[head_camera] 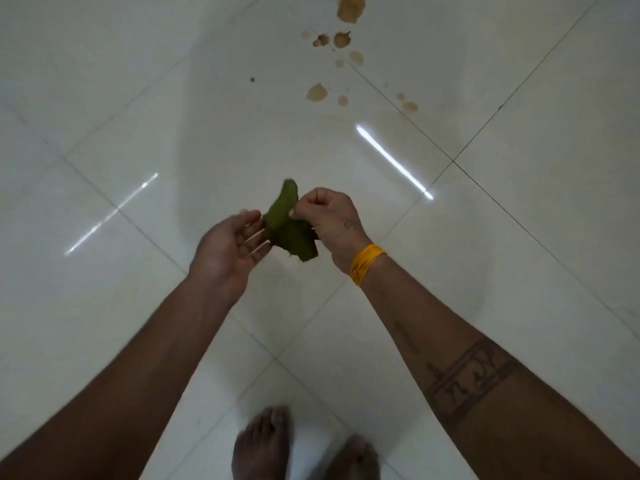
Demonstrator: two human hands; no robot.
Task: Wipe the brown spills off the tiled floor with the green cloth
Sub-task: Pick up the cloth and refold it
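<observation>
A small crumpled green cloth [289,226] hangs in the air between both hands, well above the floor. My right hand [330,216] pinches its upper part, fingers closed on it. My left hand [230,242] is beside the cloth with palm up and fingers spread, fingertips touching its left edge. Several brown spills [317,92] lie on the white tiled floor [138,133] ahead, from a large patch [350,8] at the top edge down to small drops [409,106] on the right. The cloth is far from the spills.
My two bare feet [263,445] stand on the tiles at the bottom of the view. A yellow band [365,263] circles my right wrist. Dark grout lines cross the glossy floor, and two bright light reflections [393,161] shine on it.
</observation>
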